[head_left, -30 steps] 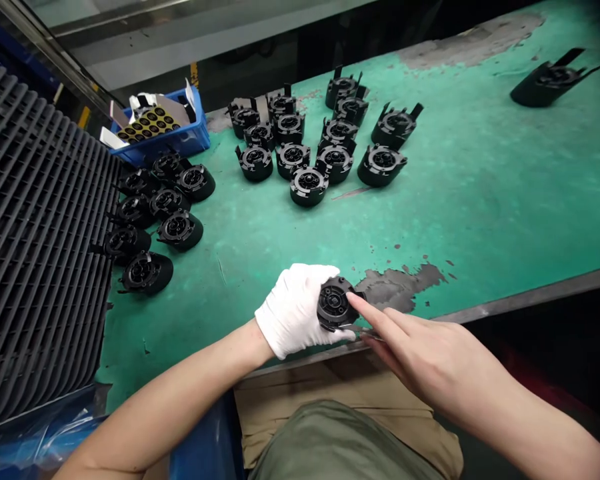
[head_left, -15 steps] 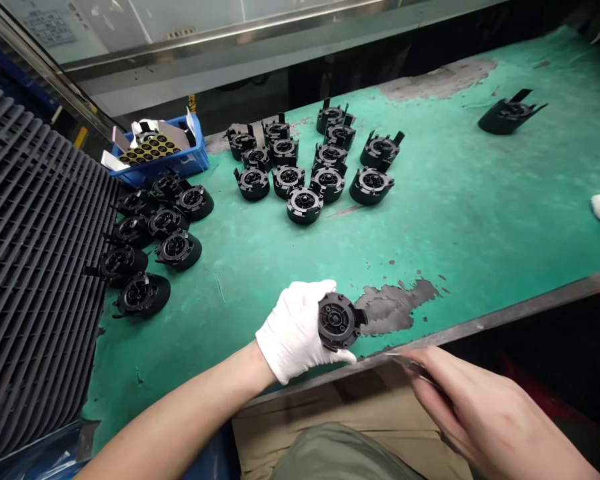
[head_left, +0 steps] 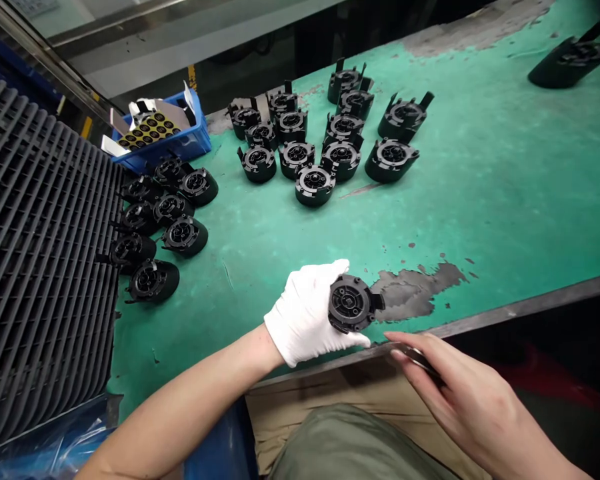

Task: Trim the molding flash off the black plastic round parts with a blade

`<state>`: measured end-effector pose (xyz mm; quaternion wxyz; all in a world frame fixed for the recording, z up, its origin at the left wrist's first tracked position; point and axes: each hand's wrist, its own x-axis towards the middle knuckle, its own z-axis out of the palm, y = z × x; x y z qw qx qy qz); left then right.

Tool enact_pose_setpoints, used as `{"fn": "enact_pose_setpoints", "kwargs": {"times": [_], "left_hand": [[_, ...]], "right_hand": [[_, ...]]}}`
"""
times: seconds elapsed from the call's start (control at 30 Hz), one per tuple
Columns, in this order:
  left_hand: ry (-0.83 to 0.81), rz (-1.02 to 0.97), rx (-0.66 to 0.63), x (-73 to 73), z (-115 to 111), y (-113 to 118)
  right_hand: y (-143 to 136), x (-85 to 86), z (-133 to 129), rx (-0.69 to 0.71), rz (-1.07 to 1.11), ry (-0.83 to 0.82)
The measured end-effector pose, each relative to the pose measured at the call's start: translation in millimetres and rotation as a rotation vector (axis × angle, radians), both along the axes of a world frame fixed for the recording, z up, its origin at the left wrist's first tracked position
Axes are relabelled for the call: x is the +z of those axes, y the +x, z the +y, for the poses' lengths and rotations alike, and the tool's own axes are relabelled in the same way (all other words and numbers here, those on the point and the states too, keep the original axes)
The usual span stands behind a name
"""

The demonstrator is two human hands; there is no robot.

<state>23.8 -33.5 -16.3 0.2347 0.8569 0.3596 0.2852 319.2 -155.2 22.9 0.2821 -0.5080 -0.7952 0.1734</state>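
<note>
My left hand (head_left: 307,313), in a white glove, grips a round black plastic part (head_left: 351,304) near the front edge of the green table (head_left: 480,200), its ribbed face turned toward me. My bare right hand (head_left: 460,400) hovers just right of and below the part, off the table edge, pinching a thin metal tool, likely tweezers (head_left: 414,357), between thumb and fingers. The tool's tip lies a short way from the part and does not touch it.
Several black parts sit in a cluster (head_left: 325,137) at the table's middle back, and another group (head_left: 163,223) lies at the left. A blue bin (head_left: 167,133) with a sheet of round stickers stands behind them. A ribbed grey tray (head_left: 40,253) fills the left side. One lone part (head_left: 570,60) rests far right.
My right hand drew back from the held part's face to below the table edge, then stayed close by. The left hand kept the part, shifting slightly right.
</note>
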Motion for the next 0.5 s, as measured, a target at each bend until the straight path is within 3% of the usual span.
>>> {"fn": "enact_pose_setpoints", "kwargs": {"times": [0.17, 0.27, 0.4, 0.5], "left_hand": [[0.083, -0.007, 0.051, 9.7, -11, -4], [0.116, 0.005, 0.069, 9.9, -17, -6], [0.134, 0.026, 0.082, 7.0, -25, -3], [0.090, -0.019, 0.118, 15.8, -30, 2]], "right_hand": [[8, 5.2, -26, -0.076, 0.058, -0.036], [17, 9.6, -26, -0.158, 0.027, -0.007], [31, 11.1, 13, -0.220, 0.030, 0.010], [30, 10.8, 52, -0.188, 0.089, -0.027]]}}
